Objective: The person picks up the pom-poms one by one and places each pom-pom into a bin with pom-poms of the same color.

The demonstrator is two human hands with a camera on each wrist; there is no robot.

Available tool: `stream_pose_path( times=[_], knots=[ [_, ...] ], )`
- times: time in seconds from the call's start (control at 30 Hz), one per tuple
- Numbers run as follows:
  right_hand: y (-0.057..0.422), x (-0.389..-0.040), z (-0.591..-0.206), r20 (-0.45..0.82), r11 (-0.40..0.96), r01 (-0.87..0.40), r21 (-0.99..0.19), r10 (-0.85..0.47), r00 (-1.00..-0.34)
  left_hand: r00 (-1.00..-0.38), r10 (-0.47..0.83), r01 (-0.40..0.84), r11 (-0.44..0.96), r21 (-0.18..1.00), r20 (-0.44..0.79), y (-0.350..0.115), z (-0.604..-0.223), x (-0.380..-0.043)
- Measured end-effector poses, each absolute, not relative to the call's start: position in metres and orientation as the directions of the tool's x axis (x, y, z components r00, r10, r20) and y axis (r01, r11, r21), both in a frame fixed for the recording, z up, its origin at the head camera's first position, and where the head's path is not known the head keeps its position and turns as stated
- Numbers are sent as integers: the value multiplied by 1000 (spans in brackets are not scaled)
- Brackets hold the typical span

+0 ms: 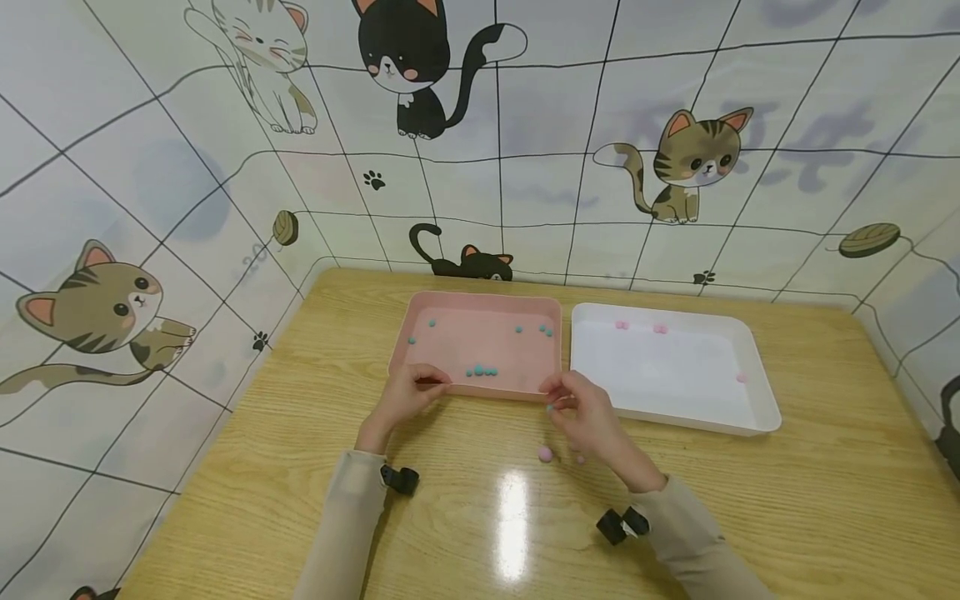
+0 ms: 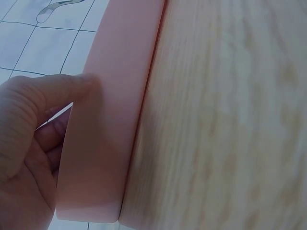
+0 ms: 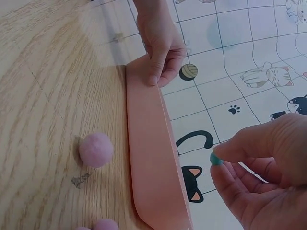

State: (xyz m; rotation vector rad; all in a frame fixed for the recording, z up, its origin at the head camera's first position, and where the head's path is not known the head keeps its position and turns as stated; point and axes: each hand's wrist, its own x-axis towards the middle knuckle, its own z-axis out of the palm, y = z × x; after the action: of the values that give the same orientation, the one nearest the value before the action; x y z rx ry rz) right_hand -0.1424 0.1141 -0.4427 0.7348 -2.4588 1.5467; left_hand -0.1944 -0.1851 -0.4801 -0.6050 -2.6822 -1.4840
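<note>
A pink tray (image 1: 480, 343) lies on the wooden table with several small teal balls (image 1: 478, 370) inside it. My left hand (image 1: 407, 392) grips the tray's near wall toward the left corner; in the left wrist view the thumb lies on the outer face and the other fingers are behind the wall. Between thumb and forefinger, my right hand (image 3: 268, 167) pinches one small teal ball (image 3: 216, 159) near the tray's front right corner. On the table below that hand lies a larger pink-lilac ball (image 3: 96, 150), with smaller pink balls (image 3: 105, 225) close by.
Right of the pink tray stands a white tray (image 1: 667, 367) holding a few pink pieces (image 1: 660, 329). A wall covering with cartoon cats (image 1: 697, 158) rises behind the table (image 1: 450, 517) and along its sides. A dark object (image 1: 951, 425) shows at the right edge.
</note>
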Motion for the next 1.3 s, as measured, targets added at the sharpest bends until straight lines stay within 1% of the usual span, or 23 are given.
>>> stream_pose_path(
  times=[0.13, 0.37, 0.57, 0.67, 0.8, 0.9, 1.03, 1.13, 1.27, 1.3],
  knots=[
    [111, -145, -439, 371, 356, -475, -805, -323, -871, -924, 323, 342, 467, 815, 202, -185, -479, -194],
    [105, -152, -434, 412, 361, -513, -779, -323, -852, -921, 331, 349, 464, 814, 206, -185, -479, -195],
    [101, -158, -430, 387, 379, -488, -786, -314, -867, -923, 330, 341, 457, 822, 199, -185, -478, -195],
    [100, -160, -429, 385, 379, -484, -789, -309, -870, -917, 336, 358, 455, 815, 214, -185, -478, -195],
    [99, -163, -429, 440, 358, -526, -772, -298, -847, -909, 344, 382, 464, 799, 235, -185, -478, -196],
    [98, -166, -429, 462, 353, -543, -762, -291, -838, -911, 345, 378, 473, 796, 227, -185, -479, -197],
    [97, -168, -425, 409, 361, -494, -791, -288, -866, -908, 347, 384, 468, 796, 233, -185, -478, -196],
    [95, -169, -422, 355, 370, -444, -816, -284, -890, -904, 359, 389, 460, 798, 234, -181, -463, -188],
    [94, -171, -420, 329, 375, -417, -828, -276, -903, -904, 363, 384, 454, 804, 226, -182, -462, -187],
    [93, -171, -420, 327, 371, -413, -832, -273, -905, -904, 361, 386, 450, 805, 231, -183, -468, -189]
  ],
)
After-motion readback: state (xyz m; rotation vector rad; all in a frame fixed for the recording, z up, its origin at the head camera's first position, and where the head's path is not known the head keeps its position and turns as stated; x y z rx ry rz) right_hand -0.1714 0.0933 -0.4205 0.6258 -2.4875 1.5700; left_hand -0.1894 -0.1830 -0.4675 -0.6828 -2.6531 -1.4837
